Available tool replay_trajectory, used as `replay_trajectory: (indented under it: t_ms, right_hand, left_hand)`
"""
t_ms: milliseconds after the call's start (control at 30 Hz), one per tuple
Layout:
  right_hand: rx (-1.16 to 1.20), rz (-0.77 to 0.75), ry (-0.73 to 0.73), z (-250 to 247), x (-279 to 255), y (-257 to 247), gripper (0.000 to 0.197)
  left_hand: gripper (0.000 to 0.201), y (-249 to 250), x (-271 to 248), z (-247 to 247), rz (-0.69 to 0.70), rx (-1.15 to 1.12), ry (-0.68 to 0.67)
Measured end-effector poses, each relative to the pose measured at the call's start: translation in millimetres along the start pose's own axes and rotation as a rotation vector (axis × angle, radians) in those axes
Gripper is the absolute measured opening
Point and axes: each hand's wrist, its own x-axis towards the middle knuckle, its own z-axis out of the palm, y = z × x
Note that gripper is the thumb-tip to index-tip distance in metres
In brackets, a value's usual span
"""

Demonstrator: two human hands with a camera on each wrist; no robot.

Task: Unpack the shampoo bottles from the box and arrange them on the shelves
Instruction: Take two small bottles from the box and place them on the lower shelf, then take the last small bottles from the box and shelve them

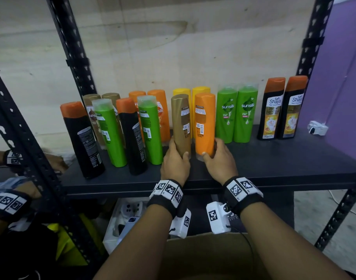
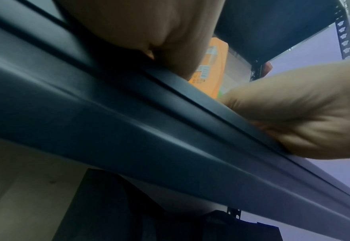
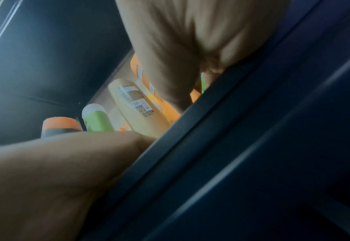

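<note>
Bottles stand in two rows on the dark shelf [image 1: 274, 158], and both hands reach in over its front edge at about 6 o'clock in the head view. The left hand [image 1: 175, 164] grasps the base of a gold bottle [image 1: 181, 122], thumb on its right side and fingers wrapped round the left. The right hand [image 1: 219, 160] grasps the base of an orange bottle [image 1: 205, 122], thumb on the front and fingers round the right side. These two bottles stand upright just beside each other, back labels facing out, in front of two yellow bottles [image 1: 191, 91]. Toward 9 o'clock the front row holds a green bottle [image 1: 150, 130], a black bottle with an orange cap [image 1: 131, 136], another green one [image 1: 110, 132] and another black one [image 1: 82, 138], with gold and orange bottles behind them. Toward 3 o'clock stand two green Sunsilk bottles [image 1: 236, 114] and, further on, two black Shayla bottles [image 1: 282, 108], front labels out. Another person's hands [image 1: 9, 201] with marked wristbands show at the far 9 o'clock edge. The wrist views are blurred and mostly filled by the shelf rail
</note>
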Motion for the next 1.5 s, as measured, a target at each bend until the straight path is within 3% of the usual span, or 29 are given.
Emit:
replay_trajectory:
  t_ms: [267, 500, 833, 1067, 1200, 1267, 1333, 1400, 1500]
  right_hand:
    - [-0.181, 0.005, 0.028, 11.7, -1.6, -8.1, 0.04]
    - [-0.175, -0.019, 0.034, 9.1, -10.3, -8.1, 0.052]
    - [0.051, -0.1, -0.071, -13.6, -35.5, 5.4, 0.06]
    - [0.111, -0.311, -0.029, -25.2, -69.6, 18.0, 0.031]
    - [-0.069, -0.488, 0.045, -30.0, -94.2, 23.8, 0.02]
    - [-0.174, -0.481, 0.046, -30.3, -106.5, 31.1, 0.017]
    - [-0.255, -0.411, -0.035, -28.5, -117.7, 41.4, 0.017]
    - [-0.308, -0.34, -0.176, -24.6, -128.2, 55.5, 0.017]
    - [-0.403, -0.248, -0.378, -13.3, -146.4, 79.1, 0.02]
  left_hand:
    - [0.071, 9.7, -3.8, 3.4, -0.039, 0.079, 0.02]
    - [0.073, 10.9, -13.3, -1.5, -0.006, 0.075, 0.038]
    - [0.069, -9.2, -39.8, -5.8, 0.154, 0.017, 0.123]
    - [0.055, -27.9, -73.2, -7.2, 0.344, -0.037, 0.103]
    - [0.036, -30.2, -94.1, -12.3, 0.525, -0.06, 0.164]
    - [0.028, -33.8, -109.2, -10.6, 0.582, -0.024, 0.118]
    - [0.02, -43.7, -123.0, -6.0, 0.551, 0.047, 0.033]
    - [0.017, -58.8, -133.9, 1.0, 0.469, 0.153, -0.091]
    - [0.016, -86.0, -148.5, 14.8, 0.267, 0.279, -0.385]
